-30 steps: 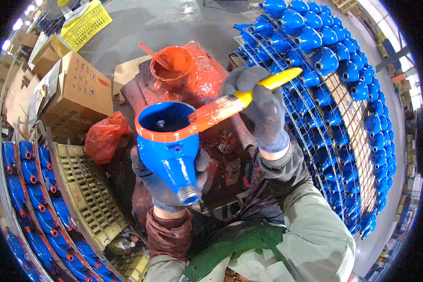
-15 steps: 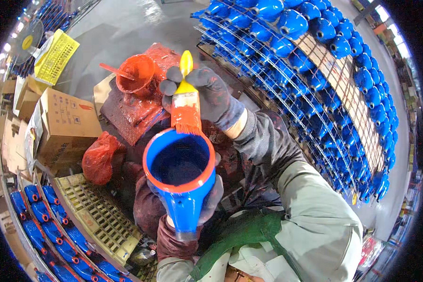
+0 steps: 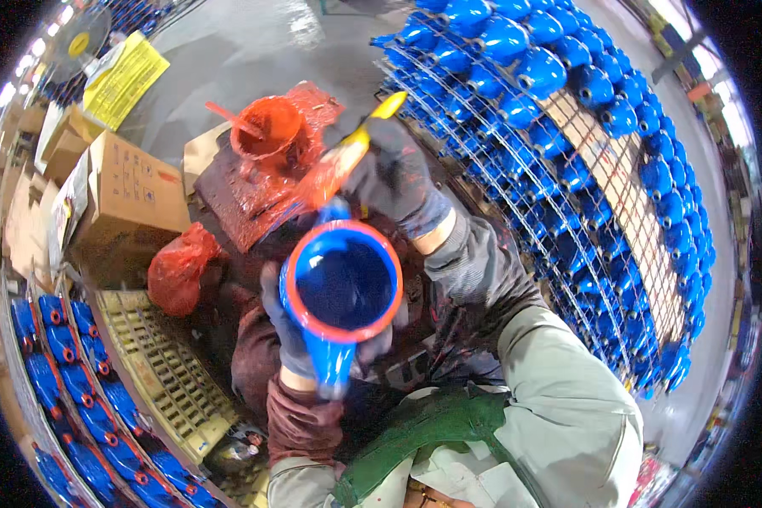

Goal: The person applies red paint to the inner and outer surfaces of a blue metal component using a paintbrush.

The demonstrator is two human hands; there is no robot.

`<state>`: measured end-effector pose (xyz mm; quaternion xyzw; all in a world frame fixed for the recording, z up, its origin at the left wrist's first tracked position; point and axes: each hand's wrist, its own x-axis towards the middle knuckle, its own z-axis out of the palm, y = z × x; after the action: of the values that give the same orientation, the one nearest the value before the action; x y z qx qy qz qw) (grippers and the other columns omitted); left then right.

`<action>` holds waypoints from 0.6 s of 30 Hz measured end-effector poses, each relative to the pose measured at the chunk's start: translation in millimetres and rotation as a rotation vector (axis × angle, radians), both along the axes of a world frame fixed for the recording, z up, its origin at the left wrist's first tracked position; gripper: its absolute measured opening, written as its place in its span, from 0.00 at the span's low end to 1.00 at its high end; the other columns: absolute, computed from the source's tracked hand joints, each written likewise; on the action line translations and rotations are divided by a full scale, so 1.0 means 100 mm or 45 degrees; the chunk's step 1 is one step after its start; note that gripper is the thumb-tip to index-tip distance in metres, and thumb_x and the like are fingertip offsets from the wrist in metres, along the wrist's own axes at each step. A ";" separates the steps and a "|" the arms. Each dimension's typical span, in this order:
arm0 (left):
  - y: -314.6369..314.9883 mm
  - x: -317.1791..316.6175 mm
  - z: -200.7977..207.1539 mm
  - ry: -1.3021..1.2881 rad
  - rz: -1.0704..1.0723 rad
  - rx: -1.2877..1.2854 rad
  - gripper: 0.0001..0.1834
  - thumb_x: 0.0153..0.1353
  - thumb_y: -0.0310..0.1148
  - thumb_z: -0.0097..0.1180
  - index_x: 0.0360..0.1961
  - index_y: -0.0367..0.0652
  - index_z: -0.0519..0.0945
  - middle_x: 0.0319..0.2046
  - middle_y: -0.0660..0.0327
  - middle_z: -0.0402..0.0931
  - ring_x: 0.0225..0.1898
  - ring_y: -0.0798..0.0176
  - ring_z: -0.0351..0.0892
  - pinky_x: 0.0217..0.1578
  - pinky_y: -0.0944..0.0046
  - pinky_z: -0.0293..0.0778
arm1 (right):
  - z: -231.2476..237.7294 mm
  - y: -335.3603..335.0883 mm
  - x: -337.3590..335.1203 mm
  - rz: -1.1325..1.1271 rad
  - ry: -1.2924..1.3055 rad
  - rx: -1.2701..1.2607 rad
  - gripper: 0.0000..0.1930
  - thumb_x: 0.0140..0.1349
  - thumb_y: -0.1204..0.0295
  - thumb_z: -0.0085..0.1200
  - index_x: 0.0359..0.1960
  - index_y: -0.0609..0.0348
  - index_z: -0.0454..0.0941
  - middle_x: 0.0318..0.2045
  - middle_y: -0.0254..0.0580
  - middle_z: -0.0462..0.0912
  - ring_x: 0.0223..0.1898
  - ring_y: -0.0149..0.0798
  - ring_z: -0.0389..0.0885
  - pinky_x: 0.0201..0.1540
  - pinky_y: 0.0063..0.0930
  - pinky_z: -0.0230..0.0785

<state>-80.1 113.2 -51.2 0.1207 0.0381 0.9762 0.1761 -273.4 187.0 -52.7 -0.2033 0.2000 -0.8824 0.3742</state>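
My left hand (image 3: 284, 339), in a dark grey glove, grips a glossy blue funnel-shaped part (image 3: 330, 360) from beneath. The part's wide round mouth faces up, with a red-painted rim; a narrow neck points toward me and a stub shows at the far side. My right hand (image 3: 394, 173), gloved and paint-stained, is closed around a paintbrush (image 3: 343, 165) with a yellow handle and red-coated bristles. The brush is tilted and blurred, just beyond the rim and apart from it. Beyond it to the left stands a red paint container (image 3: 267, 135) with a stick leaning in it.
The container sits on a paint-smeared board (image 3: 241, 203). A red plastic bag (image 3: 182, 271) and a cardboard box (image 3: 135, 195) are at left. Blue parts with red rims (image 3: 80, 381) fill a rack at lower left. A wire rack of blue parts (image 3: 538, 110) runs along the right.
The brush has lifted off the rim and tilted, its bristles swinging toward the far left. The blue part has turned and shifted slightly right, its mouth facing up more squarely.
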 end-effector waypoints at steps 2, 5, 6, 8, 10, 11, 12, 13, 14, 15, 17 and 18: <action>0.00 -0.07 -0.05 -0.368 0.774 -0.385 0.38 0.63 0.58 0.48 0.64 0.39 0.62 0.52 0.44 0.74 0.46 0.52 0.79 0.42 0.55 0.80 | 0.05 0.11 -0.09 -0.109 0.100 0.244 0.21 0.69 0.53 0.43 0.44 0.62 0.73 0.32 0.42 0.81 0.25 0.31 0.81 0.24 0.17 0.69; -0.12 -0.18 0.00 -0.639 1.250 -1.496 0.38 0.53 0.50 0.66 0.58 0.39 0.67 0.49 0.53 0.75 0.47 0.54 0.78 0.47 0.55 0.75 | 0.35 0.21 0.09 -0.865 1.182 0.813 0.15 0.67 0.67 0.51 0.49 0.64 0.72 0.36 0.41 0.80 0.29 0.31 0.77 0.35 0.20 0.71; -0.16 -0.16 0.03 -0.670 1.261 -1.475 0.38 0.53 0.50 0.66 0.58 0.39 0.67 0.49 0.53 0.75 0.47 0.54 0.78 0.47 0.55 0.75 | 0.39 0.19 0.15 -0.611 0.546 0.640 0.14 0.65 0.68 0.54 0.47 0.65 0.74 0.34 0.39 0.80 0.28 0.29 0.76 0.33 0.19 0.70; -0.21 -0.12 0.04 -0.390 1.639 -2.931 0.43 0.45 0.49 0.72 0.58 0.39 0.67 0.48 0.48 0.75 0.46 0.46 0.77 0.46 0.52 0.74 | 0.46 0.06 0.25 -0.720 0.487 0.626 0.15 0.65 0.63 0.55 0.41 0.65 0.77 0.30 0.39 0.82 0.26 0.26 0.79 0.24 0.17 0.69; -0.19 -0.11 0.05 -0.376 1.588 -3.045 0.48 0.39 0.52 0.72 0.59 0.41 0.67 0.47 0.45 0.73 0.46 0.43 0.75 0.45 0.51 0.73 | 0.40 0.01 0.32 -0.750 0.560 0.700 0.14 0.63 0.65 0.57 0.40 0.65 0.78 0.29 0.39 0.82 0.25 0.26 0.79 0.24 0.19 0.69; -0.17 -0.12 0.04 -0.344 1.573 -3.133 0.48 0.38 0.52 0.73 0.59 0.40 0.68 0.47 0.45 0.73 0.45 0.43 0.75 0.46 0.51 0.73 | 0.36 0.02 0.33 -0.786 0.633 0.754 0.12 0.62 0.66 0.59 0.39 0.64 0.79 0.28 0.38 0.81 0.25 0.25 0.78 0.24 0.20 0.69; -0.16 -0.12 0.04 -0.310 1.565 -3.229 0.48 0.38 0.51 0.74 0.58 0.38 0.68 0.48 0.45 0.73 0.45 0.43 0.75 0.47 0.51 0.72 | 0.31 0.03 0.31 -0.786 0.626 0.761 0.12 0.62 0.66 0.59 0.39 0.64 0.79 0.28 0.38 0.81 0.25 0.25 0.78 0.24 0.20 0.69; -0.15 -0.12 0.03 -0.306 1.553 -3.231 0.48 0.38 0.51 0.74 0.58 0.38 0.68 0.48 0.45 0.73 0.45 0.43 0.75 0.47 0.51 0.72 | 0.23 0.05 0.25 -0.856 0.865 0.849 0.11 0.60 0.67 0.60 0.37 0.64 0.79 0.26 0.37 0.81 0.24 0.25 0.78 0.24 0.22 0.69; -0.14 -0.13 0.01 -0.283 1.552 -3.304 0.49 0.37 0.52 0.74 0.59 0.39 0.68 0.48 0.45 0.73 0.44 0.42 0.75 0.46 0.50 0.72 | 0.19 0.05 0.21 -0.923 1.108 0.934 0.10 0.59 0.68 0.61 0.36 0.63 0.80 0.24 0.37 0.81 0.23 0.25 0.77 0.24 0.23 0.69; -0.13 -0.14 0.01 -0.265 1.556 -3.380 0.50 0.36 0.53 0.74 0.59 0.40 0.67 0.49 0.45 0.73 0.44 0.42 0.74 0.46 0.50 0.72 | 0.17 0.04 0.19 -1.012 1.218 0.902 0.08 0.58 0.69 0.61 0.34 0.61 0.81 0.20 0.36 0.79 0.21 0.26 0.76 0.24 0.25 0.68; -0.12 -0.15 0.01 -0.252 1.544 -3.363 0.48 0.37 0.53 0.74 0.59 0.40 0.68 0.49 0.45 0.73 0.44 0.43 0.75 0.46 0.51 0.73 | 0.23 0.10 0.20 -1.037 1.333 0.953 0.08 0.58 0.70 0.61 0.34 0.61 0.81 0.20 0.36 0.79 0.20 0.27 0.76 0.24 0.24 0.68; -0.12 -0.14 0.01 -0.247 1.532 -3.348 0.47 0.38 0.52 0.73 0.58 0.39 0.69 0.49 0.45 0.73 0.45 0.45 0.76 0.47 0.52 0.73 | 0.24 0.12 0.20 -1.055 1.449 1.000 0.08 0.58 0.70 0.61 0.35 0.61 0.81 0.20 0.37 0.79 0.20 0.27 0.76 0.24 0.24 0.68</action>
<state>-94.5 101.1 -50.0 -0.2245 0.9217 0.1648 -0.2698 -253.3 198.6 -28.5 -0.3845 0.7146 -0.5760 -0.0984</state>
